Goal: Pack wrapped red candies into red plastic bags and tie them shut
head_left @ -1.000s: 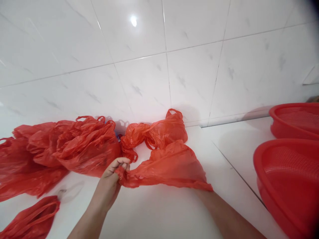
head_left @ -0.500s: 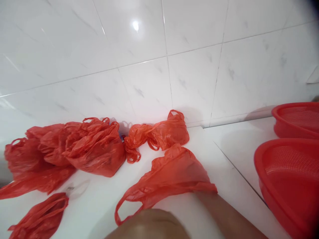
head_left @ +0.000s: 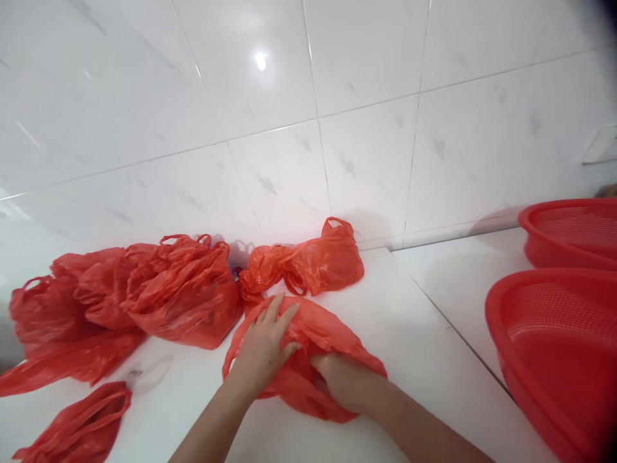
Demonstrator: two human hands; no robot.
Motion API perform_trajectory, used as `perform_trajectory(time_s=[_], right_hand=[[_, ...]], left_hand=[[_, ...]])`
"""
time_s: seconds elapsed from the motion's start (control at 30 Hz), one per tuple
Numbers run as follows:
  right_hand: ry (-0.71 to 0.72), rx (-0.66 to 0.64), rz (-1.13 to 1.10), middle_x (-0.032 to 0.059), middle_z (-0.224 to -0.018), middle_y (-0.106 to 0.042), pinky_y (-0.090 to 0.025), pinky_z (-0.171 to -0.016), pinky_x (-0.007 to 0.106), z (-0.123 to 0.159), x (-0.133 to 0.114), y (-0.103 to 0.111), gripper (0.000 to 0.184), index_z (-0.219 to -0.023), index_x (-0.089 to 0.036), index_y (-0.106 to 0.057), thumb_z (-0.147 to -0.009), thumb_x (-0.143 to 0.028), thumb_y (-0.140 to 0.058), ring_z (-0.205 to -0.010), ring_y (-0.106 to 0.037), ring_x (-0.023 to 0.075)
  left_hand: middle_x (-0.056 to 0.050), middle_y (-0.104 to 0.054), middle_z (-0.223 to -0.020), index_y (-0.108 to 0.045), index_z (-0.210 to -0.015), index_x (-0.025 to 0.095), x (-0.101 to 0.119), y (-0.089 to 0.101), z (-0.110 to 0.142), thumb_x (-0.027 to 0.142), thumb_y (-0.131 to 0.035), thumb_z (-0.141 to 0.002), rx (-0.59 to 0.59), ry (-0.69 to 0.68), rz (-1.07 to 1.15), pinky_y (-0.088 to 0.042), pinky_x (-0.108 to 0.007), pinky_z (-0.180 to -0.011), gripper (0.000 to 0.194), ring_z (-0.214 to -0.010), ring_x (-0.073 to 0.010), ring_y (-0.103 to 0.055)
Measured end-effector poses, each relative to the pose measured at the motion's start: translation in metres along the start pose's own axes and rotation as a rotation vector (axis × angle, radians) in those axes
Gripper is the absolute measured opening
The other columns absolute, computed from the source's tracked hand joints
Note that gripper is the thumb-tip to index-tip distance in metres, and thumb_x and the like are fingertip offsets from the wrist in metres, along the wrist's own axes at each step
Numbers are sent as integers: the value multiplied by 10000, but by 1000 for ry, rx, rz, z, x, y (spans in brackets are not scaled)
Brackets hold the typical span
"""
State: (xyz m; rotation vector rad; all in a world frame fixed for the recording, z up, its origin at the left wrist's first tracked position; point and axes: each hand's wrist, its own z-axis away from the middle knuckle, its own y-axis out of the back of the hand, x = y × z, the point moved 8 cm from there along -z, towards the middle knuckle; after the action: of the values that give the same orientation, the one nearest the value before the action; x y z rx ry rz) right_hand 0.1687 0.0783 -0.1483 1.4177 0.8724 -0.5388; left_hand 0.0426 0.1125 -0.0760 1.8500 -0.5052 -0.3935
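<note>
Two hands in one red plastic carrier bag

From where I stand, the work looks to be at the spreading or gathering of a single red plastic carrier bag (head_left: 332, 326), which lies crumpled on the white tabletop (head_left: 419, 418), right in front of the person. My guess is that the next move calls for a sure pinch on the thin film, with its loose layers kept from sliding over one another.

The left hand (head_left: 263, 350) lies back up across the bag's left part, fingers fanned and pointing away from the body, thumb stretched towards its partner. It clamps nothing that I can see. The right hand (head_left: 344, 381) comes in low from the right, sunk among the folds; its fingertips are hidden, so I cannot tell whether they grip. The two hands are near each other but not touching.

Beyond the bag, a smaller crumpled red bag (head_left: 332, 263) sits by the tiled wall (head_left: 366, 154), with a heap of red plastic bags (head_left: 187, 296) to its left
</note>
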Motion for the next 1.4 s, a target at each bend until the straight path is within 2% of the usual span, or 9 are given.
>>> perform_trajectory(time_s=[0.13, 0.23, 0.33, 0.53, 0.73, 0.87, 1.0, 1.3, 1.4], right_hand=[[196, -36, -94, -35, -618, -604, -379, -509, 219, -2, -16, 13, 178, -694, -214, -631, -765, -151, -481, -542, -520, 107], [40, 174, -283, -8, -882, -669, -469, -668, 251, -14, 9, 42, 242, -986, -244, -652, -824, -251, -472, -689, -590, 125], [-163, 287, -405, 56, -1108, -617, -490, -587, 273, -25, 46, 56, 382, -1167, -214, -555, -801, -305, -498, -645, -592, 129], [-275, 254, -404, 18, -822, -629, -426, -476, 262, -30, 67, 59, 436, -1221, -202, -457, -819, -371, -464, -520, -546, 131], [-89, 223, 59, 16, -955, -647, -431, -733, 301, -22, 33, 66, 736, -1327, -289, -407, -665, -422, -702, -894, -592, 211], [-26, 143, 214, -21, -980, -662, -404, -756, 268, -22, 36, 70, 324, -1072, -306, -618, -772, -209, -547, -905, -591, 171], [-95, 190, 341, -12, -936, -669, -403, -701, 254, -24, 54, 84, 383, -1003, -267, -642, -756, -69, -426, -828, -599, 159], [-46, 338, 504, 84, -1146, -605, -435, -758, 331, -20, 39, 87, 439, -1228, -213, -561, -797, -211, -479, -935, -587, 228], [-21, 454, 499, 85, -1045, -630, -431, -705, 332, -14, 27, 92, 332, -1125, -205, -618, -877, -314, -425, -851, -590, 223]], left_hand=[[-70, -267, -1511, -337, -1386, 319, -3, -18, 6, 170, -592, -734, -118, 58, 61, -428, -470, -954, 716, -1262, -325, -423], [-58, -172, -1544, -225, -1432, 336, -4, -27, 10, 94, -595, -637, -207, 87, 149, -451, -429, -927, 909, -1277, -321, -411], [5, -61, -1563, -144, -1438, 402, -3, -31, 15, 80, -580, -612, -301, 103, 261, -503, -361, -840, 988, -1205, -281, -497], [59, -53, -1561, -193, -1424, 423, 0, -31, 25, 39, -532, -610, -366, 69, 419, -487, -305, -894, 962, -1257, -232, -458], [45, -59, -1561, -229, -1417, 398, -1, -37, 23, 67, -564, -626, -301, 117, 436, -494, -297, -883, 921, -1288, -238, -416], [16, -51, -1563, -225, -1420, 392, -8, -39, 21, 104, -600, -644, -291, 171, 383, -524, -285, -767, 910, -1170, -244, -529], [-10, -109, -1558, -220, -1424, 382, -13, -35, 22, 127, -602, -684, -255, 202, 382, -534, -282, -732, 871, -1111, -244, -578], [-73, -495, -1368, -545, -1218, 258, 21, -2, 23, 263, -486, -880, 184, -151, 157, -487, -391, -918, 343, -1153, -245, -543], [-86, -601, -1226, -574, -1180, 224, 29, -10, 17, 258, -535, -859, 146, -213, 187, -486, -401, -909, 325, -1092, -239, -571]])
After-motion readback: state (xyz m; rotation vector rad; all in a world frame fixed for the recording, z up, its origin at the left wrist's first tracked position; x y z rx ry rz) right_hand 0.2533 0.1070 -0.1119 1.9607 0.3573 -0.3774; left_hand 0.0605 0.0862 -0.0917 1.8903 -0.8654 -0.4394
